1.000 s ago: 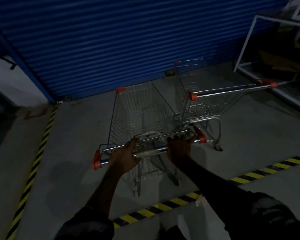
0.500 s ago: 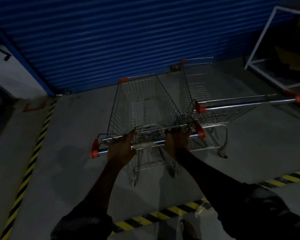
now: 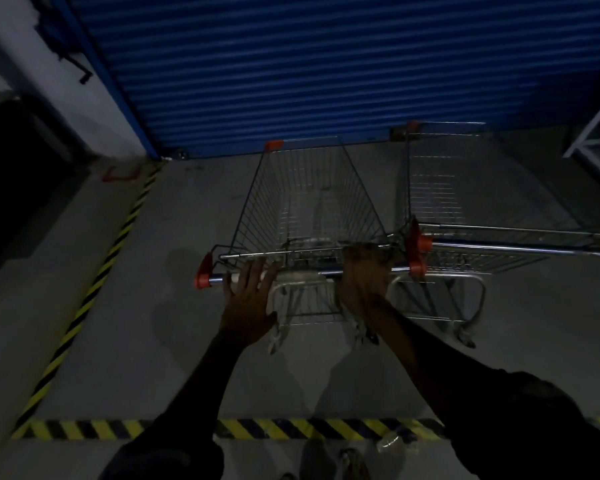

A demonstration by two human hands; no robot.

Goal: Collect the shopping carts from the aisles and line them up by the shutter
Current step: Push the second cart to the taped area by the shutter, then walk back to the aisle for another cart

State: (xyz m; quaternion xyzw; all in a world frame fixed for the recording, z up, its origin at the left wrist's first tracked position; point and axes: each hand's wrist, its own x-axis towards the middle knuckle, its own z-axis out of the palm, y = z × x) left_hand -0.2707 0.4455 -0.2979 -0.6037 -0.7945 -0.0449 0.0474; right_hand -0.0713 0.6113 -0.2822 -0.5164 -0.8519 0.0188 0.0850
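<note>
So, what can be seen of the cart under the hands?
The silver wire shopping cart stands upright on the grey floor, nose toward the blue shutter, beside a second wire cart. Orange caps end its metal handle bar. The left hand lies open on the bar; the right hand grips it.

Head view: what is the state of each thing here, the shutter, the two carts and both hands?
Shutter: rolled fully down, closed.
Near cart: upright on its wheels, basket empty, nose toward the shutter.
Second cart: upright, empty, parked close beside on the right.
Left hand: fingers straight and spread, resting on the near cart's handle.
Right hand: fingers curled round the same handle.
</note>
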